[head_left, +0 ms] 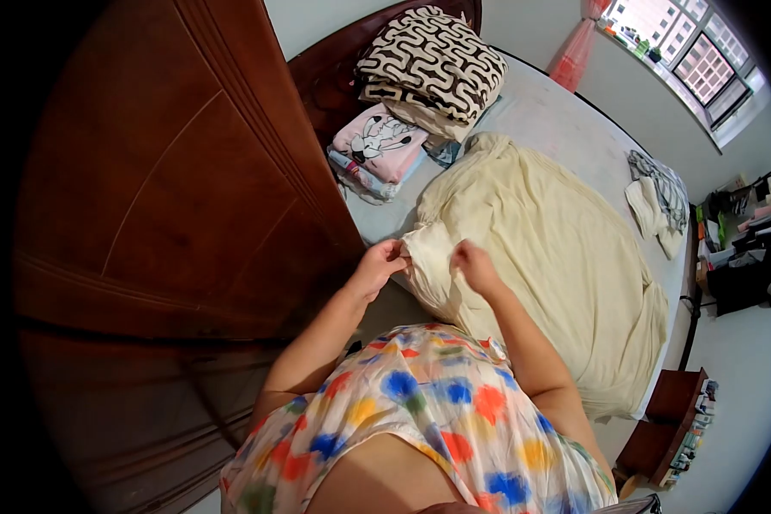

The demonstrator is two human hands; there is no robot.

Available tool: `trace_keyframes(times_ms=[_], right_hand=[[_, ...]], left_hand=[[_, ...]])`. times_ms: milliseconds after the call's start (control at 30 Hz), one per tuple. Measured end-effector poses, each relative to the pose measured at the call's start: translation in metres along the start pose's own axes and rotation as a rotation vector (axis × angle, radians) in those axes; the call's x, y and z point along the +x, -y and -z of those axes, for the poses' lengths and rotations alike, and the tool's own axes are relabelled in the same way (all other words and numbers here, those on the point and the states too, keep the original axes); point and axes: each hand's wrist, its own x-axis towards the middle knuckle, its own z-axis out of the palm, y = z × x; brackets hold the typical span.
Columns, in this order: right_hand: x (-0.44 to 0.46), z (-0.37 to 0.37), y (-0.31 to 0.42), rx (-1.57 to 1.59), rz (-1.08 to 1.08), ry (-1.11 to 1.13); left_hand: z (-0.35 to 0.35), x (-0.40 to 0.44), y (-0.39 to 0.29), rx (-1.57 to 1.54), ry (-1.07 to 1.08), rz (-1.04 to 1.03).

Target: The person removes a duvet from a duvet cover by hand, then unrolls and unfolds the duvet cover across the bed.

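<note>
A large pale yellow cloth (548, 257) lies spread and wrinkled over the bed. At its near left corner a whiter piece of fabric (430, 248) is raised between my hands. My left hand (380, 267) pinches the left edge of this white fabric between thumb and fingers. On the right side of the same piece, my right hand (474, 264) is closed, its fingers curled at the fabric and slightly blurred.
Folded patterned bedding (437, 64) and a pink folded item (377, 141) are stacked near the headboard (325, 77). A brown wardrobe (180, 171) stands close on the left. Striped and white clothes (660, 201) lie at the bed's far right edge.
</note>
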Motion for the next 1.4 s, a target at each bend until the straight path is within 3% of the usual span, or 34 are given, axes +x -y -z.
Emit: trace_keyframes(times_ms=[33,67,133,233,333,367,400,467,567,667,767,900,1067,1167,1300,1400], right_hand=[[0.001,0.009,-0.009,-0.122,0.036,-0.166],[0.011,0.013,-0.033,-0.020,0.063,-0.279],[0.005,0.036,-0.010,-0.170,0.090,-0.375],[0.009,0.029,-0.010,-0.126,-0.024,-0.361],[-0.001,0.023,0.014,0.305,-0.140,-0.121],[-0.002,0.017,0.021,0.487,-0.084,-0.040],[0.001,0.005,0.014,0.481,0.063,-0.005],[-0.007,0.000,0.036,0.427,0.113,0.049],[-0.005,-0.013,0.028,0.823,-0.088,0.177],[-0.003,-0.019,0.015,1.045,-0.270,0.194],[-0.008,-0.023,0.027,1.155,-0.147,0.113],[-0.010,-0.024,0.039,1.119,-0.129,0.136],[-0.009,-0.036,0.037,0.881,-0.045,0.011],[-0.004,-0.040,0.040,0.423,0.077,-0.164],[0.002,-0.050,0.050,0.176,0.326,-0.309],[0.004,-0.047,0.049,0.392,0.137,-0.129]], left_hand=[[0.005,0.000,0.000,0.026,0.011,0.007],[0.012,0.000,0.002,0.051,0.021,0.014],[0.014,0.001,0.000,0.093,0.029,0.031],[0.004,0.004,-0.006,0.101,0.010,0.065],[-0.001,0.007,-0.006,0.063,-0.049,0.092],[0.001,0.008,-0.002,0.070,-0.063,0.101],[0.002,0.009,0.001,0.077,-0.077,0.111],[-0.008,0.006,-0.008,0.032,-0.099,0.117],[-0.010,0.010,-0.002,0.036,-0.113,0.108],[-0.008,0.009,0.001,0.076,-0.187,0.031],[-0.012,0.007,-0.005,0.191,-0.246,-0.022],[-0.024,0.003,-0.012,0.236,-0.254,0.147],[-0.007,0.005,-0.004,0.217,-0.238,0.062],[-0.009,0.002,-0.005,0.181,-0.232,-0.044],[-0.022,-0.005,-0.009,0.120,-0.175,-0.149],[-0.016,-0.006,-0.012,-0.023,-0.189,-0.026]])
